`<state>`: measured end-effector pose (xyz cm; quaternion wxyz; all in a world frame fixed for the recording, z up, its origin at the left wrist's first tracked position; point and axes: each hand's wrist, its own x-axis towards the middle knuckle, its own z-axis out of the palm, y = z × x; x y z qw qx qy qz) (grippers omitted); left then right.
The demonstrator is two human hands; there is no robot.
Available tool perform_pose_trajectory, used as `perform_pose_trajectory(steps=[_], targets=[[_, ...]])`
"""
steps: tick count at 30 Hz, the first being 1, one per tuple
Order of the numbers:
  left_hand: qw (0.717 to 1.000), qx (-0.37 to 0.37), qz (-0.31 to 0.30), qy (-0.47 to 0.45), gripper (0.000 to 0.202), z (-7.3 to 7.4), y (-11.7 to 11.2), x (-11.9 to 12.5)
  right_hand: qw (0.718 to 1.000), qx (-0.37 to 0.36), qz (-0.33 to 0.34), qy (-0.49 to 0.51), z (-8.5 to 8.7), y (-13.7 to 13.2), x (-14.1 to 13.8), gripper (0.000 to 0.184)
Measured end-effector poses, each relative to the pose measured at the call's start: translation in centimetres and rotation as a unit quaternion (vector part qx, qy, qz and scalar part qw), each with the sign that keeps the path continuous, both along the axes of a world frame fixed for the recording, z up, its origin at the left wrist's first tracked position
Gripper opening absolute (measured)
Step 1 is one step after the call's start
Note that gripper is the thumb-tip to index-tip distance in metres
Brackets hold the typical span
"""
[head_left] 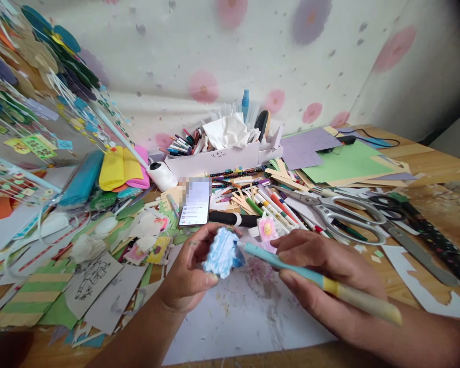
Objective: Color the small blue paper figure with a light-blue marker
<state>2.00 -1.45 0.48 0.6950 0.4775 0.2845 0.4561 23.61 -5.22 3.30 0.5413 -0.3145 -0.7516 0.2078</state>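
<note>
Hands narrow: left hand point(191, 271) around a blue-white piece point(222, 254), right hand point(325, 263) around a pen-like tool point(266, 255)

A pen point(322, 281) hangs right of a piece point(221, 253) above paper point(233, 327) on a counter point(440, 176), phone point(194, 212), box point(218, 160) and scissors point(315, 201) behind.

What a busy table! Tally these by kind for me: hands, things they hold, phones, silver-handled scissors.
Hands (left hand, right hand): 2
Held things (blue-and-white piece, pen): 2
Phone: 1
Silver-handled scissors: 1
Total: 6
</note>
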Motion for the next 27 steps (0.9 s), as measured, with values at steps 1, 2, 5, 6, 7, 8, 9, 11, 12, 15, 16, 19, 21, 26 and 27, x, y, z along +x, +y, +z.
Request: perform_pose_trajectory(steps=[1, 2, 5, 6, 7, 8, 9, 11, 12, 15, 16, 19, 21, 26, 27], targets=[[1.0, 0.006, -0.004, 0.005, 0.054, 0.05, -0.01, 0.05, 1.0, 0.001, 0.009, -0.001, 0.01, -0.01, -0.03, 0.015], [1.0, 0.011, -0.005, 0.01, 0.055, 0.11, -0.02, 0.11, 1.0, 0.005, 0.029, -0.007, 0.01, -0.03, -0.04, 0.014], [0.999, 0.02, -0.01, 0.024, 0.055, 0.24, -0.02, 0.2, 0.999, 0.009, 0.038, -0.018, -0.03, -0.07, 0.01, 0.014], [0.999, 0.02, -0.01, 0.022, 0.055, 0.24, -0.02, 0.21, 1.0, 0.005, 0.015, -0.014, -0.07, -0.06, 0.04, 0.015], [1.0, 0.02, -0.011, 0.02, 0.055, 0.24, -0.01, 0.2, 1.0, 0.003, -0.001, -0.011, -0.12, -0.03, 0.07, 0.015], [1.0, 0.02, -0.011, 0.021, 0.055, 0.22, 0.0, 0.19, 1.0, 0.004, -0.005, -0.008, -0.16, -0.01, 0.1, 0.015], [0.999, 0.019, -0.011, 0.023, 0.055, 0.21, 0.01, 0.18, 1.0, 0.008, 0.009, -0.012, -0.2, 0.02, 0.12, 0.014], [0.999, 0.017, -0.009, 0.03, 0.056, 0.17, 0.03, 0.14, 0.998, 0.016, 0.054, -0.028, -0.26, 0.06, 0.15, 0.014], [0.999, 0.017, -0.008, 0.034, 0.056, 0.15, 0.04, 0.11, 0.998, 0.014, 0.051, -0.027, -0.28, 0.07, 0.15, 0.014], [0.999, 0.02, -0.002, 0.035, 0.056, 0.1, 0.04, 0.0, 1.0, 0.001, -0.003, -0.004, -0.31, -0.04, 0.09, 0.016], [0.999, 0.022, -0.005, 0.038, 0.056, 0.07, 0.03, -0.04, 1.0, 0.002, -0.001, -0.002, -0.3, -0.12, 0.06, 0.016], [0.999, 0.022, -0.015, 0.043, 0.057, -0.01, 0.01, -0.18, 0.999, 0.016, 0.046, -0.023, -0.24, -0.31, 0.0, 0.017], [0.999, 0.016, -0.007, 0.041, 0.059, -0.05, 0.02, -0.24, 0.999, 0.018, 0.018, -0.019, -0.17, -0.26, 0.02, 0.017], [0.998, 0.027, -0.022, 0.061, 0.058, -0.03, 0.08, -0.22, 0.998, 0.029, 0.049, -0.03, -0.12, 0.22, 0.0, 0.013], [0.998, 0.028, -0.022, 0.06, 0.058, -0.02, 0.09, -0.22, 0.998, 0.03, 0.039, -0.027, -0.11, 0.29, -0.04, 0.012]])
